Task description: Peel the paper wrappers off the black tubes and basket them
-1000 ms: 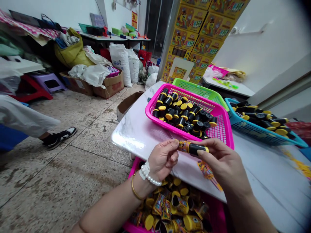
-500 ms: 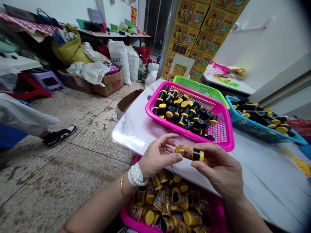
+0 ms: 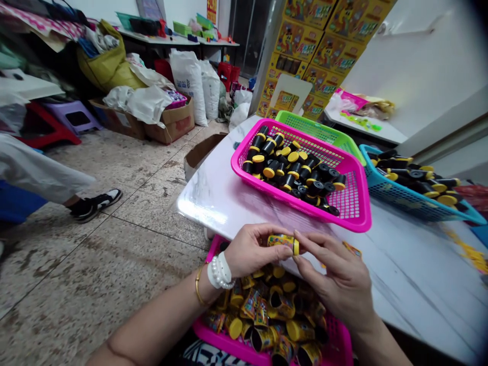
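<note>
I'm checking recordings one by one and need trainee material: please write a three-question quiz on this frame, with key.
1. Multiple choice: What is the left hand gripping?
A) a white woven sack
B) a small cylinder with a colourful, printed yellow wrapper
C) a purple plastic stool

2. True or false: The fingertips of the right hand are at that cylinder's yellow end.

3. Fill in: On the glossy white marbled table, the perforated plastic basket nearest the hands is bright ____.

Key: 1. B; 2. true; 3. pink.

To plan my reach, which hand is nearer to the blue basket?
Right. The right hand is below and left of the blue basket in the picture; the left hand is farther left.
</note>
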Action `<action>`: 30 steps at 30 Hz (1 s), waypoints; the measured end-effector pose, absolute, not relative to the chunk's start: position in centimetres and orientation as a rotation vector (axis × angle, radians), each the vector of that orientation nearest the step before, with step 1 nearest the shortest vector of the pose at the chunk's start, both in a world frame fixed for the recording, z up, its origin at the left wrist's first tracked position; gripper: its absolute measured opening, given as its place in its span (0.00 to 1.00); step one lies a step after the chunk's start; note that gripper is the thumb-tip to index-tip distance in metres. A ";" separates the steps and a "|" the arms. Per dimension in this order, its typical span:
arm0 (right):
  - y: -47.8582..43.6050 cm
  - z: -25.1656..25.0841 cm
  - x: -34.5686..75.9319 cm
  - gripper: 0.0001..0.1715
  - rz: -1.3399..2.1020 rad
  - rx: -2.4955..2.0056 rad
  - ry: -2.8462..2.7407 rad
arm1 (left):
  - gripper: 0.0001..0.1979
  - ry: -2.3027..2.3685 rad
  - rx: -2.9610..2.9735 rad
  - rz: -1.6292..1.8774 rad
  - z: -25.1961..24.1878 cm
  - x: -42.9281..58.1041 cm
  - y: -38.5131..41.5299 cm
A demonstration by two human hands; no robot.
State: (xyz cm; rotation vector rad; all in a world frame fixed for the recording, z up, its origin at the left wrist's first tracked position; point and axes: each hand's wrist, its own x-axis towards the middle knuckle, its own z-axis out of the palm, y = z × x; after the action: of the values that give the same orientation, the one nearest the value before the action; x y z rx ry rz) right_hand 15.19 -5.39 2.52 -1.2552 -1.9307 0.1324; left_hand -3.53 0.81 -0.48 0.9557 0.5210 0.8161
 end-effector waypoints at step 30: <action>-9.9 -1.4 14.0 0.14 1.128 -1.426 -1.129 | 0.12 0.690 1.334 0.739 -1.7 -5.0 -2.8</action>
State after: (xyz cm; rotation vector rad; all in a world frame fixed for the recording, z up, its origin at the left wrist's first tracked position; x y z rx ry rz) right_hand 13.97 -9.94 -1.37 -1.4264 -1.1291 1.1278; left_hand -4.99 -2.85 -1.66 1.3342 0.6898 0.7394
